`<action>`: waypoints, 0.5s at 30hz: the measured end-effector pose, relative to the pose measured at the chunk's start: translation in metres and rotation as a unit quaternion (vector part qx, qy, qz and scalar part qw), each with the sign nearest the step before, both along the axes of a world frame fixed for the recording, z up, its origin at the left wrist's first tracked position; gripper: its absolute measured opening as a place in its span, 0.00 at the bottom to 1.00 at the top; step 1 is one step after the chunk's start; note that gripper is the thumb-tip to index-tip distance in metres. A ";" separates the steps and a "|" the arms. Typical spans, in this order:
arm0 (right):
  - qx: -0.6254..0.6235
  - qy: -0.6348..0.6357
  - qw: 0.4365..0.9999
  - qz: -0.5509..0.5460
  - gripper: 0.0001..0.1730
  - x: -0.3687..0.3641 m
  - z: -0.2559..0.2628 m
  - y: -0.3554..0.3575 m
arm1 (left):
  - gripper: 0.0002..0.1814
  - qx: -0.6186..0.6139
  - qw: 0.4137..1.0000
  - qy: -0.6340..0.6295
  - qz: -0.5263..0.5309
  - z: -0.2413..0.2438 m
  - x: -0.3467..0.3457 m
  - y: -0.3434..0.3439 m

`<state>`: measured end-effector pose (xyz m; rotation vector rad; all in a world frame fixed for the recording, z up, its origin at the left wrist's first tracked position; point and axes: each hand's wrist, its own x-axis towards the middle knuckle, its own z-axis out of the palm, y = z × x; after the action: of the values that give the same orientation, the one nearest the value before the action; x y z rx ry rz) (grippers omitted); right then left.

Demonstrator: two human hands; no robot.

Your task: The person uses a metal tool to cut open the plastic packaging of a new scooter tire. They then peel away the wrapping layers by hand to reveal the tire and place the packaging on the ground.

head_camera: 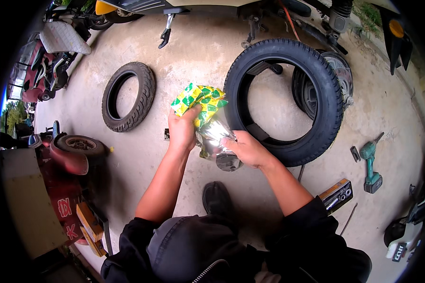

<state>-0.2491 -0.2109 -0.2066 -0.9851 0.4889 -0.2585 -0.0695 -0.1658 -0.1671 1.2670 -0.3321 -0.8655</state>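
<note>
A crumpled yellow-and-green checkered plastic wrapper (207, 99) with a shiny silver inner side is held in front of me above the concrete floor. My left hand (184, 125) grips its checkered upper part, thumb on top. Lower on the right, my right hand (246, 146) pinches the silver part. Below the wrapper shows a dark rounded shape (229, 163), partly covered; I cannot tell what it is. Just right of the wrapper is a large black tyre (329, 106) with clean tread. A smaller, worn tyre (143, 102) lies to the left, apart from my hands.
Behind the large tyre is a wheel rim (341, 70). A teal cordless drill (369, 155) and a socket tool case (336, 196) lie at right. A scooter's kickstand (166, 30) stands ahead. A red vehicle's wheel (78, 145) is at left. My dark shoe (216, 200) is below.
</note>
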 end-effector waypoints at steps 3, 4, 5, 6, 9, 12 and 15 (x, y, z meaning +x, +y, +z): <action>0.177 0.022 0.984 -0.015 0.10 0.001 0.009 0.004 | 0.18 0.034 0.986 -0.161 -0.005 -0.021 0.008 0.002; 0.202 0.023 0.979 -0.009 0.09 0.000 0.013 0.005 | 0.18 0.035 0.980 -0.192 -0.022 -0.026 0.011 0.006; 0.223 0.028 0.974 -0.028 0.09 0.000 0.019 0.006 | 0.18 0.013 0.972 -0.231 -0.044 -0.030 0.012 0.008; 0.228 0.034 0.973 -0.028 0.08 -0.001 0.025 0.012 | 0.18 0.043 0.976 -0.209 -0.052 -0.033 0.013 0.010; 0.146 0.087 0.984 0.055 0.08 -0.009 0.044 0.013 | 0.17 0.117 0.960 -0.237 -0.093 -0.036 0.013 0.017; -0.123 0.066 0.985 0.099 0.09 -0.018 0.062 -0.003 | 0.17 0.153 0.930 -0.278 -0.185 -0.026 0.006 0.025; -0.477 0.083 0.867 0.119 0.08 -0.023 0.073 -0.034 | 0.18 0.194 0.873 -0.299 -0.332 -0.002 -0.003 0.037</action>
<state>-0.2718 -0.2451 -0.1339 -2.0402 0.3776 -0.1871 -0.0726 -0.1291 -0.1696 1.8351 -1.1913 -1.1329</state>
